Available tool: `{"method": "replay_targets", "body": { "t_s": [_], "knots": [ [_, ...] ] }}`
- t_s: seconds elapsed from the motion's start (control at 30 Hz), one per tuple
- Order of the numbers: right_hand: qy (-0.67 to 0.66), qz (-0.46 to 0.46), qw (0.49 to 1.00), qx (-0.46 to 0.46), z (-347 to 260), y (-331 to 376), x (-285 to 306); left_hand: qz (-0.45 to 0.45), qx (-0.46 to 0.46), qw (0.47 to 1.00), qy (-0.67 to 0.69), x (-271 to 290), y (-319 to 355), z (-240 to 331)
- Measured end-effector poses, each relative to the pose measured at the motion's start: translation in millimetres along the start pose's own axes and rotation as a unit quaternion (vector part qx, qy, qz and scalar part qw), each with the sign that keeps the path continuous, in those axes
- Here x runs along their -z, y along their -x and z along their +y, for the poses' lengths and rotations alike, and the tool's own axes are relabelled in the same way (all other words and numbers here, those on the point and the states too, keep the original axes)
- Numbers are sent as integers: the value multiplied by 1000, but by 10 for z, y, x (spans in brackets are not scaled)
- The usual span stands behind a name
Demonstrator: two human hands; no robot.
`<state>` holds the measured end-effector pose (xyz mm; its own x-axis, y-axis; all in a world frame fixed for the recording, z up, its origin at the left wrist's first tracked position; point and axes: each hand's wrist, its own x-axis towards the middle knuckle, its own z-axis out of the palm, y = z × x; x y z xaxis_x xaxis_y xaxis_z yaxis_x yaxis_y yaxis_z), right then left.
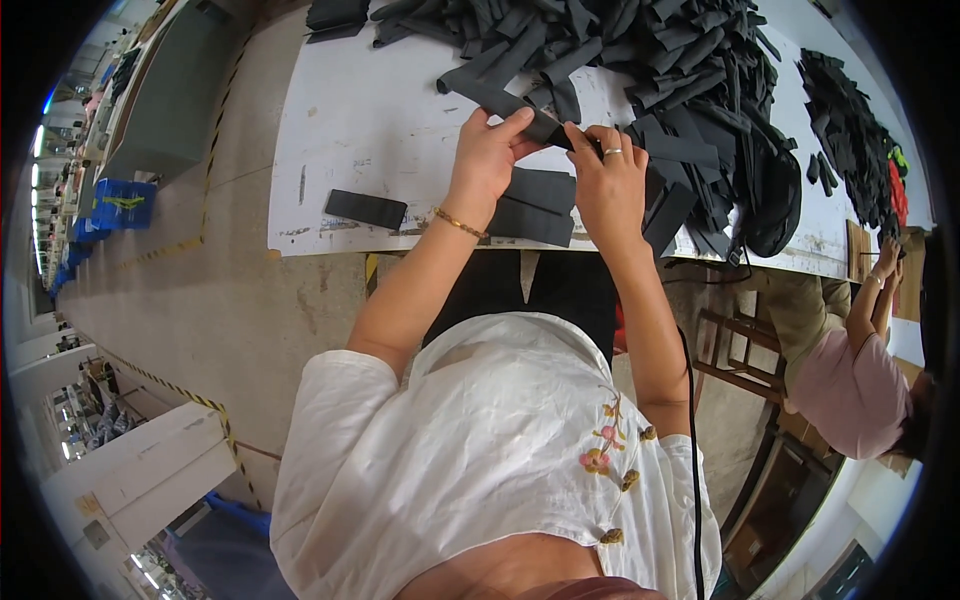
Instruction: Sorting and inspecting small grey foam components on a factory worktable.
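Observation:
A long black fabric strip (494, 100) is stretched between my hands above the near part of a white table (335, 110). My left hand (486, 158) pinches it between thumb and fingers. On its right end my right hand (608, 180), with a ring, has its fingers closed; the fingertips partly hide the cloth. Beneath and between my wrists lie flat dark fabric pieces (535, 222). A small black rectangular piece (365, 209) rests by itself left of my left forearm.
Loose black strips (690, 50) are heaped across the table's far side and right. A black bag (775, 200) sits at the right edge. Further right, a person in a pink top (850, 390) works at another dark heap (850, 130). A blue crate (122, 205) stands on the floor at left.

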<state>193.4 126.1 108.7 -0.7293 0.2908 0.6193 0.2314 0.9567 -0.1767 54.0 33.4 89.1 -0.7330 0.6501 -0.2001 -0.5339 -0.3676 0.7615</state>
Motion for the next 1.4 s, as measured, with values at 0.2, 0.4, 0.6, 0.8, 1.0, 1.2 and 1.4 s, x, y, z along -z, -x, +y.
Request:
{"method": "replay_targets", "body": {
  "t_s": [0.2,0.4,0.6,0.8,1.0,1.2,1.4],
  "knots": [
    [12,9,1000,-13,-154,-34,-56,14,-79,993,-82,-119,184,15],
    [-282,19,957,-70,-323,23,-146,-75,-32,994,73,-120,224,91],
    [-233,-43,969,-68,-204,182,7,-131,-45,987,85,-142,324,-123],
    [-199,-23,979,-20,-319,46,83,-95,6,992,82,-141,400,-45],
    [-281,-70,956,-52,-188,108,157,-97,24,981,164,-76,400,-87],
    [-334,-145,925,-107,-295,180,130,-45,22,982,180,46,309,-63],
    [-345,-102,928,-101,-137,242,163,-46,-8,988,150,-55,368,2]
  ]
}}
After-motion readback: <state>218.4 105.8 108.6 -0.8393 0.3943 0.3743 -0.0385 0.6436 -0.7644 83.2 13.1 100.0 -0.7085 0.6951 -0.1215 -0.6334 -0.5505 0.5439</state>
